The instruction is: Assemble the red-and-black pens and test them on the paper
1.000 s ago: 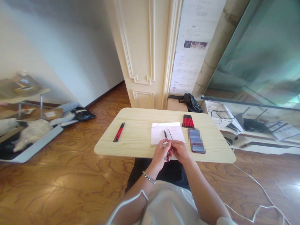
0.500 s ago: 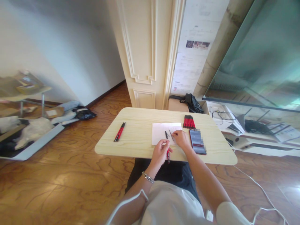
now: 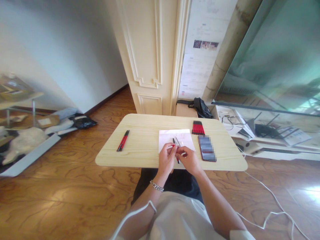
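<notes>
My left hand has its fingers closed around the barrel of a red and black pen, whose lower end shows between the hands. My right hand is pinched against the left fingertips, at the upper part of the pen. Anything small inside that pinch is hidden. Just beyond the fingers lies a white sheet of paper. A short black pen part and a thin dark stick, like a refill, rest on the sheet.
Two red and black pens lie at the table's left. A row of several similar pens is at the back right, with a phone in front of it. The pale wooden table has rounded corners. A black bag sits behind it.
My right hand has drawn back from the sheet to meet my left hand at the pen. The black part and thin stick stay on the paper. The view has shifted slightly.
</notes>
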The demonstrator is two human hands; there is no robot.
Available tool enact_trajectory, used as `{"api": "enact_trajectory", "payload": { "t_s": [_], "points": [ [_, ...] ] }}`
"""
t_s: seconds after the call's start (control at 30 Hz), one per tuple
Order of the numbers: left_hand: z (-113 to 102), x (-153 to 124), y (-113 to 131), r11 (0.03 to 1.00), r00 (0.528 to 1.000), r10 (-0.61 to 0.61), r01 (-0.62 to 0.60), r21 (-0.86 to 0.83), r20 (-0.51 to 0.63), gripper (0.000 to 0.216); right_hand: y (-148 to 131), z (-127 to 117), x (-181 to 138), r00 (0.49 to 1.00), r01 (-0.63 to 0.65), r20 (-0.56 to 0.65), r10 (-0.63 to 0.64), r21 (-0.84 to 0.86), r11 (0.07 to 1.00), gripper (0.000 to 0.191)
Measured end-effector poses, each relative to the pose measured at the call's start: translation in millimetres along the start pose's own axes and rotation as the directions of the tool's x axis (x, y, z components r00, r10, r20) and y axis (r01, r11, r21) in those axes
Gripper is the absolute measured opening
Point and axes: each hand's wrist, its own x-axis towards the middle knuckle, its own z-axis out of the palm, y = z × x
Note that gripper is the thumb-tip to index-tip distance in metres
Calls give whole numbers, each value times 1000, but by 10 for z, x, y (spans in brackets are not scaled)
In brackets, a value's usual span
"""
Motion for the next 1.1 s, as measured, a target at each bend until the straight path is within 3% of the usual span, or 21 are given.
{"api": "enact_trajectory", "payload": {
  "t_s": [0.23, 0.37, 0.53, 0.77, 0.97, 1.1],
  "points": [
    [80, 21, 68, 999, 999, -38, 38, -27, 2, 39, -85, -31, 41, 1000, -7, -6, 7, 5, 1000, 19],
    [52, 43, 37, 999, 999, -42, 42, -30, 4, 43, 6, -146, 198, 997, -70, -27, 69, -12, 997, 23],
    [-98, 47, -40, 996, 999, 19, -16, 89, -26, 32, 269, -355, 538, 973, -199, -180, 142, -355, 913, 17],
    [-251, 57, -99, 985, 996, 25, -9, 170, -91, 30, 455, -260, 708, 975, -222, -162, 153, -633, 742, 17],
    [-343, 66, -95, 961, 994, 57, -29, 276, -97, 31, 421, -237, 638, 979, -188, -181, 95, -614, 766, 20],
    [-430, 109, -74, 939, 985, 100, -46, 340, -142, 31, 339, -233, 502, 946, -194, -320, 43, -458, 867, 31]
  ]
}}
